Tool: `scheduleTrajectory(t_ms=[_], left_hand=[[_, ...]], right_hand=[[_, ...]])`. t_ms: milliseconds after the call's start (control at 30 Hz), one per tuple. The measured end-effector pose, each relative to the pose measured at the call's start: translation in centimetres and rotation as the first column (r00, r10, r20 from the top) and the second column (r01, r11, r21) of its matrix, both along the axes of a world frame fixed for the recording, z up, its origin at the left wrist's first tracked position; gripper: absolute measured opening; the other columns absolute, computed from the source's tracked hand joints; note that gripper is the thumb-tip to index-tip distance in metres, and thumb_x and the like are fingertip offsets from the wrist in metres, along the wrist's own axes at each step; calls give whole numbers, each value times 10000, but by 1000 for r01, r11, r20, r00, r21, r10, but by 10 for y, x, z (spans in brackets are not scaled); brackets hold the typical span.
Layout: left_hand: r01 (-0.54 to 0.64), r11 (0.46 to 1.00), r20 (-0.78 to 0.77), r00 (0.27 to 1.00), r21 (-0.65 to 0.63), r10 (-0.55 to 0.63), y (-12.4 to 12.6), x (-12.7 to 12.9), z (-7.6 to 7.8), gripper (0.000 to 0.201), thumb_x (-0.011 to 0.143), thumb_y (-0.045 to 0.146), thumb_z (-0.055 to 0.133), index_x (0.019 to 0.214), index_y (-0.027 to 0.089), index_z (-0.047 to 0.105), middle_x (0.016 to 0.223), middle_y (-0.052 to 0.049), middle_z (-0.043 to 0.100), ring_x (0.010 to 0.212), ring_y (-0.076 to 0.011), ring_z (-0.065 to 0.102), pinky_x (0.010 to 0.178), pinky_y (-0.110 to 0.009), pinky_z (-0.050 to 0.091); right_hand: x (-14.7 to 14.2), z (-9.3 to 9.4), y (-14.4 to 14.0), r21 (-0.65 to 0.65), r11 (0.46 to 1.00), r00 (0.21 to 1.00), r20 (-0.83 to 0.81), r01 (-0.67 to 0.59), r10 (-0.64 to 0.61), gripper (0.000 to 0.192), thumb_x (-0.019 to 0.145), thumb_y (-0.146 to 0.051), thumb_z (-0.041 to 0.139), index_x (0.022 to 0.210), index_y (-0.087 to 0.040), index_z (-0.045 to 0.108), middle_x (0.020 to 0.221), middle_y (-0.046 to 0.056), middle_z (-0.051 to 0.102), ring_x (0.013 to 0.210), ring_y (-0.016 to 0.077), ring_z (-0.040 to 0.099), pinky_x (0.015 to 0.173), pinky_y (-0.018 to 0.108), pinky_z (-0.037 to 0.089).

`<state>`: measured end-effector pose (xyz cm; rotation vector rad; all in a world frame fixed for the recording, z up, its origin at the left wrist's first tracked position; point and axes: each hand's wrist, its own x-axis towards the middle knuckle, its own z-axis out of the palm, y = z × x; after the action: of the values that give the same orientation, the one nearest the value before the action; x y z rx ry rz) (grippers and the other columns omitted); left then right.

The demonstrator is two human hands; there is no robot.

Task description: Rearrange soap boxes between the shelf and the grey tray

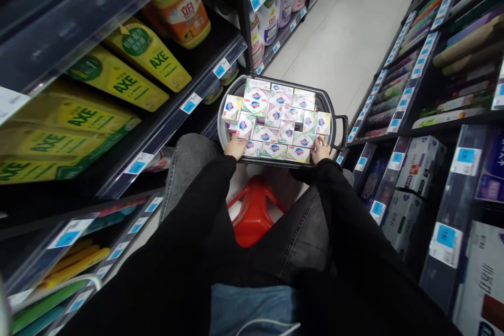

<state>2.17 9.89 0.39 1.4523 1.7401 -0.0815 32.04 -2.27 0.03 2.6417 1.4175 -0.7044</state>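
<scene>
**Fingers on a full basket in a shop aisle**

Fingers (238, 142) of the left hand (236, 147) curl over the near rim of a grey basket (337, 115), while the right hand (321, 150) clamps the same rim beside it. The basket, held out over the knees and a red stool (252, 215), is piled with small soap boxes (275, 115). Stacked loosely above the rim, the boxes could slide off onto the floor (346, 26) if the basket tips toward the shelves (165, 115).
</scene>
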Motion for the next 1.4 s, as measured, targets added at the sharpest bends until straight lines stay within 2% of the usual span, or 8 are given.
scheduleTrajectory(t_ms=[133,233,333,433,533,833,1100,1400], left_hand=[[-3,1000,29,1000,22,2,-4,-1,-3,552,940,359,488,1435,130,406,1372,-135,581,1244,-263,564,1012,-339,442],[32,999,-34,999,5,-32,-10,-6,-5,658,880,366,603,1447,115,381,1375,-149,573,1241,-274,568,1005,-332,445],[107,993,-132,985,-52,-113,-14,-12,-7,757,764,410,737,1393,97,454,1355,-175,581,1225,-301,577,986,-326,453],[142,987,-197,968,-79,-155,-15,-16,-9,708,709,434,782,1280,83,554,1306,-182,613,1198,-296,593,957,-301,466],[168,984,-228,958,-58,-177,-16,-16,-9,738,642,423,835,1242,87,569,1262,-170,639,1162,-282,612,930,-289,481],[321,945,-331,900,65,-284,-29,-7,-13,802,679,464,806,1266,13,497,1250,-234,580,1162,-304,581,959,-316,443],[313,946,-305,912,85,-275,-29,-6,-14,780,682,439,802,1286,50,497,1272,-211,569,1153,-298,584,950,-315,451],[317,944,-271,920,96,-282,-30,-5,-11,804,682,462,795,1292,36,492,1269,-219,567,1141,-309,591,939,-322,465]], right_hand=[[-11,4,0,-60,998,998,49,-22,25,598,935,-294,408,1497,-114,314,1609,139,184,1391,328,267,1083,447,320],[-25,15,-2,-77,997,995,98,22,-14,746,894,-428,526,1512,-116,248,1602,178,179,1389,368,275,1091,478,292],[-38,28,-8,-46,993,981,167,109,-100,828,821,-556,610,1433,-68,338,1491,250,354,1311,371,391,1046,457,333],[-46,35,-13,-172,976,986,121,134,-114,712,806,-618,603,1254,-75,497,1264,240,568,1192,348,516,985,457,367],[-50,34,-12,-303,951,998,49,54,-41,655,780,-569,670,1205,-96,514,1152,200,640,1157,316,566,975,450,360],[-50,31,-6,-285,958,998,59,32,-16,481,834,-314,644,1228,-88,483,1147,201,657,1111,271,628,957,412,390],[-48,35,-8,-277,959,998,13,62,-61,571,808,-329,681,1274,-71,475,1172,201,645,1094,276,635,873,356,473],[-47,37,-11,-337,938,996,30,84,-78,467,806,-427,683,1147,-110,661,1133,199,671,1097,288,638,869,346,504]])
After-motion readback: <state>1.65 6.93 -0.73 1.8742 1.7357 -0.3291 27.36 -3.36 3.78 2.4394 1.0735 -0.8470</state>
